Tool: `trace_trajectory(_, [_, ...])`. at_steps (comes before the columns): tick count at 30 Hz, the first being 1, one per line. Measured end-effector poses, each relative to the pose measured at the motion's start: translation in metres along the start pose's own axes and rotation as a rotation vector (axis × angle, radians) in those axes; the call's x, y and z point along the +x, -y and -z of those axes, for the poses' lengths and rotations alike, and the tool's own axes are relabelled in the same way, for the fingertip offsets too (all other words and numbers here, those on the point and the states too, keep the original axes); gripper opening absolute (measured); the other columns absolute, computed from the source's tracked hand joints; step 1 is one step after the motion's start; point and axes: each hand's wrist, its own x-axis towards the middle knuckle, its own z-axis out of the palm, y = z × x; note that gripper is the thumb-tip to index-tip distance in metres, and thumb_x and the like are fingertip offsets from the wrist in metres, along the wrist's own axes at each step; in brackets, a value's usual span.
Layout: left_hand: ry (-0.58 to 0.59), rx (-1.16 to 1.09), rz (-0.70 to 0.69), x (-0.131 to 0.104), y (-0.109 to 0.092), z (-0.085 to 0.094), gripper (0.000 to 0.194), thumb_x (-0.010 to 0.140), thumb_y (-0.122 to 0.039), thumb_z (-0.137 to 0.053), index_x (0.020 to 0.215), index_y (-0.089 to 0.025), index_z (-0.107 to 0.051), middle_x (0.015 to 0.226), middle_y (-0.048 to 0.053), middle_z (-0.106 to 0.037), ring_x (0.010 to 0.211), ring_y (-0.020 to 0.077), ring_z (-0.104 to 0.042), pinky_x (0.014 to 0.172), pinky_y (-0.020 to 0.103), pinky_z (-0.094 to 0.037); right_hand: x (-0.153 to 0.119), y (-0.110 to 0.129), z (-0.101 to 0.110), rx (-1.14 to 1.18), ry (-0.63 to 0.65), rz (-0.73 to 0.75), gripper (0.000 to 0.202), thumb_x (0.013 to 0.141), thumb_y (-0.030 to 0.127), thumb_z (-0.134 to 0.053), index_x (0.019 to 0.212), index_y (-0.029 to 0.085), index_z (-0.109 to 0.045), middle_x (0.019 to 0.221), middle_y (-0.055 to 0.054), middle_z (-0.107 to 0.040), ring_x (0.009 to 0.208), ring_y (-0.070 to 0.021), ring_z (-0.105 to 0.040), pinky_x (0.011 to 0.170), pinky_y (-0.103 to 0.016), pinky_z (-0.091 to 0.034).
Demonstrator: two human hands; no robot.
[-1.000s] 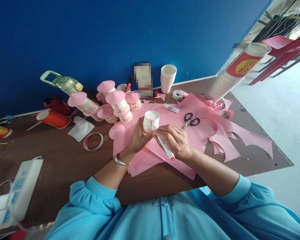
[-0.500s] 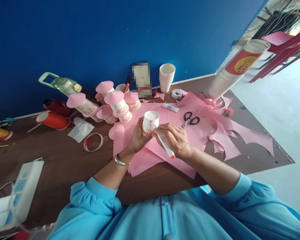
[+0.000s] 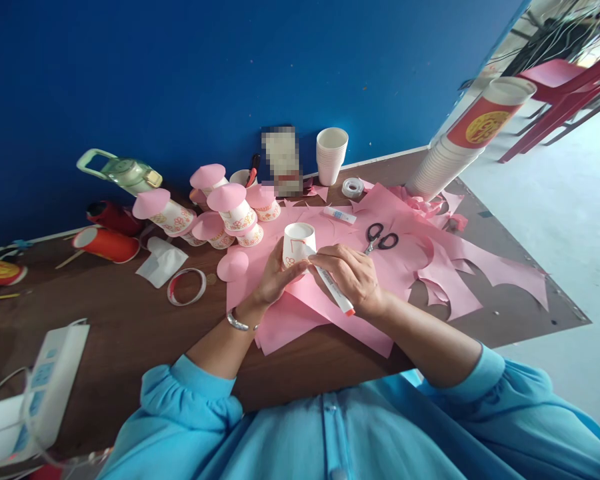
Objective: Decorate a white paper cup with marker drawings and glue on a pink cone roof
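Observation:
A white paper cup [image 3: 299,241] with orange-red line drawings on its side is upside down or tilted, I cannot tell which, in my left hand [image 3: 275,275]. The fingers wrap round its left and lower side. My right hand [image 3: 353,275] grips a white marker [image 3: 334,291] with an orange end, its tip against the cup's side. Under both hands lie sheets of pink paper [image 3: 320,310]. Left of the cup stand several decorated cups with pink cone tops [image 3: 227,198], and a loose pink cone [image 3: 233,266] lies nearer. Black-handled scissors [image 3: 381,239] rest on the paper to the right.
A stack of white cups [image 3: 332,157] and a tape roll [image 3: 353,187] stand near the wall. A long cup stack [image 3: 447,163] leans at the right. Leftward are a green bottle [image 3: 130,173], red cup [image 3: 107,244], tape ring [image 3: 187,287] and power strip [image 3: 55,387].
The red line on the cup has grown into a corner with a top stroke running right. The cup has turned slightly, and the marker tip has shifted to the right.

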Motion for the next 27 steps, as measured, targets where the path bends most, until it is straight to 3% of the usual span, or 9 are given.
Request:
trace_trajectory(5, [0.09, -0.165, 0.049, 0.0002, -0.0007, 0.0004, 0.049, 0.087, -0.051, -0.086, 0.122, -0.023, -0.066, 0.102, 0.003, -0.064, 0.092, 0.0172, -0.059, 0.08, 0.03, -0.054, 0.0007, 0.0001, 0.001, 0.017, -0.005, 0.001, 0.021, 0.103, 0.011, -0.065, 0.124, 0.013, -0.063, 0.096, -0.01, -0.075, 0.082, -0.0197, -0.072, 0.073, -0.031, -0.062])
trace_trajectory(12, [0.1, -0.353, 0.169, 0.0005, -0.0088, -0.0033, 0.043, 0.079, -0.046, -0.091, 0.105, -0.021, -0.068, 0.087, 0.0, -0.062, 0.08, 0.0147, -0.059, 0.074, 0.029, -0.053, 0.0004, 0.0, 0.0022, 0.053, -0.013, -0.035, 0.028, 0.104, 0.012, -0.063, 0.131, 0.016, -0.061, 0.097, -0.009, -0.075, 0.082, -0.0195, -0.072, 0.071, -0.031, -0.061])
trace_trajectory(27, [0.127, -0.429, 0.254, 0.0005, -0.0093, 0.0007, 0.036, 0.079, -0.046, -0.088, 0.1, -0.023, -0.068, 0.091, 0.003, -0.069, 0.08, 0.0191, -0.069, 0.068, 0.036, -0.062, 0.0013, 0.001, 0.0049, 0.086, -0.02, -0.092, 0.03, 0.102, 0.012, -0.065, 0.131, 0.019, -0.062, 0.099, -0.007, -0.076, 0.081, -0.0186, -0.074, 0.07, -0.029, -0.061])
